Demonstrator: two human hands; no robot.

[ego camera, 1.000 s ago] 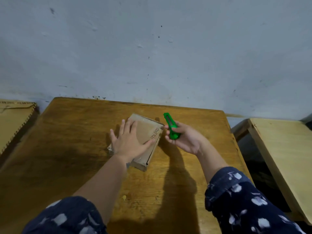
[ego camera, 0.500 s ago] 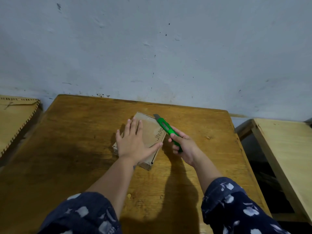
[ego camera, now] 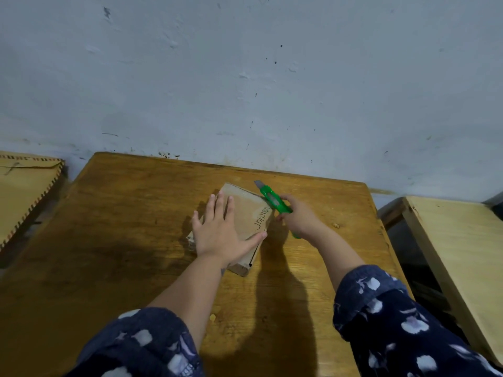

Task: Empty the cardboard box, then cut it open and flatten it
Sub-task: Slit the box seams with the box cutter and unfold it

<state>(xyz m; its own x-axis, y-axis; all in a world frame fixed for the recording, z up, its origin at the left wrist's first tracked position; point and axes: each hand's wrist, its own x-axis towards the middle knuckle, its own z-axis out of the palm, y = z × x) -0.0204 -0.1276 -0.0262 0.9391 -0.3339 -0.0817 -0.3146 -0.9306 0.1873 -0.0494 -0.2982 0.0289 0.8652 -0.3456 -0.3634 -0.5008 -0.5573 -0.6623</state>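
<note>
A small, flat, brown cardboard box [ego camera: 245, 213] with dark lettering along one edge lies closed on the worn, yellow-brown wooden tabletop [ego camera: 109, 227], a little beyond the tabletop's middle, towards the pale blue-grey wall [ego camera: 245, 77]. The left hand [ego camera: 220, 232] lies flat on top of the box, fingers spread wide, the thumb stretched along the box's near right edge, the palm covering the near half of the lid. The right hand [ego camera: 299, 219] is just to the right of the box, curled around the handle of a bright green plastic utility knife [ego camera: 273, 200]. The knife slants up and away from the hand; its short grey blade is pushed out and points past the far right corner of the box, the green body lying along or just above the box's right edge. Whether the blade touches the cardboard cannot be told. Both forearms come from rolled-up dark blue sleeves with white blotches [ego camera: 394, 322]. Left of the box, off the tabletop, stands a tan piece with a stitched edge [ego camera: 27, 191]; right of it, a paler wooden surface [ego camera: 457, 254].
</note>
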